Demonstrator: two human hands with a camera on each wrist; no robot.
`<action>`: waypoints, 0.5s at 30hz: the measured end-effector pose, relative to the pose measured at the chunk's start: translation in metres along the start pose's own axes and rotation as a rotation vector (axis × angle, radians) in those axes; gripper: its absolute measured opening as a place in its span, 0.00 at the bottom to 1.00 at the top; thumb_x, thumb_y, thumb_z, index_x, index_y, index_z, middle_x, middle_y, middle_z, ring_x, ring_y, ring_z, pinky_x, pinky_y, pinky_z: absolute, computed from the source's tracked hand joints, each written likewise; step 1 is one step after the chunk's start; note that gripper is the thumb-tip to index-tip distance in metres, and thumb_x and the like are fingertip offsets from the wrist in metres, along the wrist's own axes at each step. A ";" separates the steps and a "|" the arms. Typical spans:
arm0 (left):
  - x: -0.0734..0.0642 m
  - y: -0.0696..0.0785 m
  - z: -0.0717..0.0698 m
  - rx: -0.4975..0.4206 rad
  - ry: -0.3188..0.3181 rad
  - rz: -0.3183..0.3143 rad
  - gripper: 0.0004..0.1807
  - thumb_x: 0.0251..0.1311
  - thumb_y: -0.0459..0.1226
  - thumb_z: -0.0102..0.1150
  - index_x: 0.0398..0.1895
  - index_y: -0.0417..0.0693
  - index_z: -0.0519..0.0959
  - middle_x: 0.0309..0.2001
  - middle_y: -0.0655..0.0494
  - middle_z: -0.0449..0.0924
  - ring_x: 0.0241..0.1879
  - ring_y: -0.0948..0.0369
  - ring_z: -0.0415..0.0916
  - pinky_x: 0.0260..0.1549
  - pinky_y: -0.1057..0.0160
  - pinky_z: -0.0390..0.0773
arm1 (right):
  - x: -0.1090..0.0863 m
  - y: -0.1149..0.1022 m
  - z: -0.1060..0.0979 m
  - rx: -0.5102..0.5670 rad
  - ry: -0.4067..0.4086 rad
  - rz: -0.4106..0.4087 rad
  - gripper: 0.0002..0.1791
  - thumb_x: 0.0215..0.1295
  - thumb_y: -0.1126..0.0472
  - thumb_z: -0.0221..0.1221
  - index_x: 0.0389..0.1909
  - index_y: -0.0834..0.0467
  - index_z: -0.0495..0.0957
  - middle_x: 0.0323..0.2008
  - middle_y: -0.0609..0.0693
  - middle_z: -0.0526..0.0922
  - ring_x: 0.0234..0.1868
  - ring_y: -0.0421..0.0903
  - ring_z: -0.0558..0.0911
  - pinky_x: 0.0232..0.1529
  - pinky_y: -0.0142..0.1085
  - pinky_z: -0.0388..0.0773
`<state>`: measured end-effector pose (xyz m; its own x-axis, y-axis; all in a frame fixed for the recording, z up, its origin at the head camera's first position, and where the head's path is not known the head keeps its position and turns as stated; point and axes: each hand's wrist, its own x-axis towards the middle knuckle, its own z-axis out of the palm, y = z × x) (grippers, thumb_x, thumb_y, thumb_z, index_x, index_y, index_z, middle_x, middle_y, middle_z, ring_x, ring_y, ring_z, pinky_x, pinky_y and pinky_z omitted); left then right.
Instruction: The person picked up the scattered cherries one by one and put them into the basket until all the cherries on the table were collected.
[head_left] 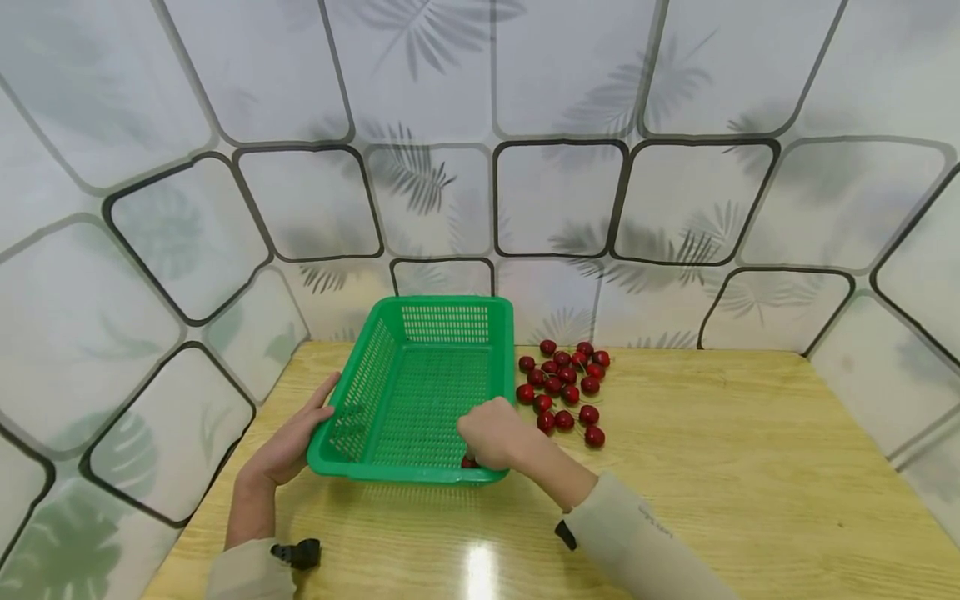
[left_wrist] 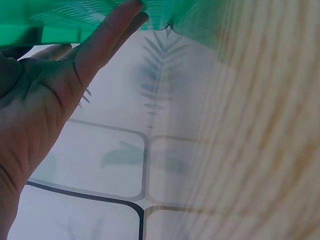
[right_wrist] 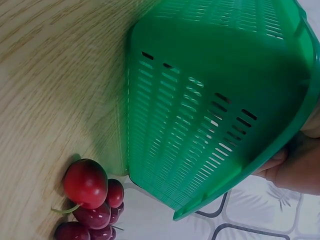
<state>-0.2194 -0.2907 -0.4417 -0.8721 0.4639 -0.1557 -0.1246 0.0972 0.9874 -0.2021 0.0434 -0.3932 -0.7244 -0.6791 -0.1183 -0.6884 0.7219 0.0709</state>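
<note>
A green plastic basket (head_left: 446, 392) with slotted walls stands on the table. My left hand (head_left: 291, 437) rests against its left side, the thumb at the rim and the fingers straight along the outside. In the left wrist view the palm (left_wrist: 42, 100) faces the basket wall. My right hand (head_left: 495, 433) reaches over the near right corner, with its fingers curled down inside. At those fingertips a dark red cherry (head_left: 468, 462) shows low in the basket, partly covered by the hand. In the right wrist view the basket wall (right_wrist: 200, 115) hides most of this hand.
Several red cherries (head_left: 564, 420) with thin stems lie loose on the wooden table (head_left: 712, 467), right beside the basket. The nearest ones show large in the right wrist view, like this cherry (right_wrist: 86, 183). A patterned wall covering (head_left: 558, 200) rises behind the table.
</note>
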 end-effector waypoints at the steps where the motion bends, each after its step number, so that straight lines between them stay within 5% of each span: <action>1: 0.000 0.000 0.000 0.001 0.000 0.000 0.36 0.81 0.47 0.30 0.79 0.62 0.24 0.78 0.43 0.24 0.45 0.58 0.80 0.45 0.61 0.80 | 0.000 0.000 0.000 0.000 -0.001 0.000 0.24 0.65 0.59 0.64 0.13 0.49 0.63 0.14 0.42 0.55 0.19 0.39 0.58 0.19 0.32 0.58; 15: 0.000 -0.003 -0.001 0.008 0.003 0.013 0.35 0.81 0.48 0.29 0.79 0.62 0.24 0.78 0.43 0.25 0.42 0.59 0.81 0.43 0.62 0.80 | -0.001 0.005 0.003 0.058 0.040 -0.027 0.29 0.60 0.57 0.67 0.10 0.47 0.57 0.12 0.40 0.52 0.18 0.38 0.55 0.18 0.30 0.55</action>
<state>-0.2199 -0.2917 -0.4445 -0.8750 0.4627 -0.1424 -0.1093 0.0979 0.9892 -0.2046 0.0480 -0.3954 -0.7073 -0.7025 -0.0794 -0.7052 0.7089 0.0108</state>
